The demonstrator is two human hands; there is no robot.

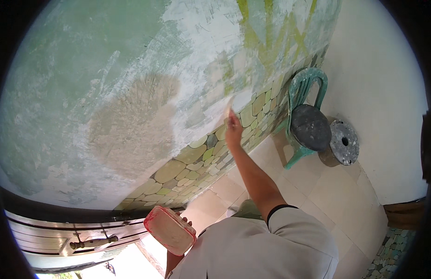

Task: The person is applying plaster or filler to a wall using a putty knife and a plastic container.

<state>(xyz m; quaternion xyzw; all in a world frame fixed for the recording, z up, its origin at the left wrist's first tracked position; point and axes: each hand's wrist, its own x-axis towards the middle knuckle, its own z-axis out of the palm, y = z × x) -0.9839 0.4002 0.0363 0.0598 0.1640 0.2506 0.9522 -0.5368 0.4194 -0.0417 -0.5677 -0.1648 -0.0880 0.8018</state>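
My right hand (233,126) is closed around a small pale scraper (231,106), partly blurred. Its tip is at the wall (132,121), just above a band of stone cladding (171,171). White, smeared patches cover the green paint around it, with a grey-brown shadow to the left. Low at my left, a rectangular plastic container (170,230) with a red rim and whitish coating inside is tilted in my left hand (189,222). The fingers wrap its far right edge; the rest of that hand is hidden behind the container.
A green plastic chair (301,86) stands by the wall to the right, a dark round lid-like object (310,128) on its seat. Beside it sits a paint-spattered round object (344,142). A door with a handle (92,242) is at the lower left. Tiles cover the floor (313,186).
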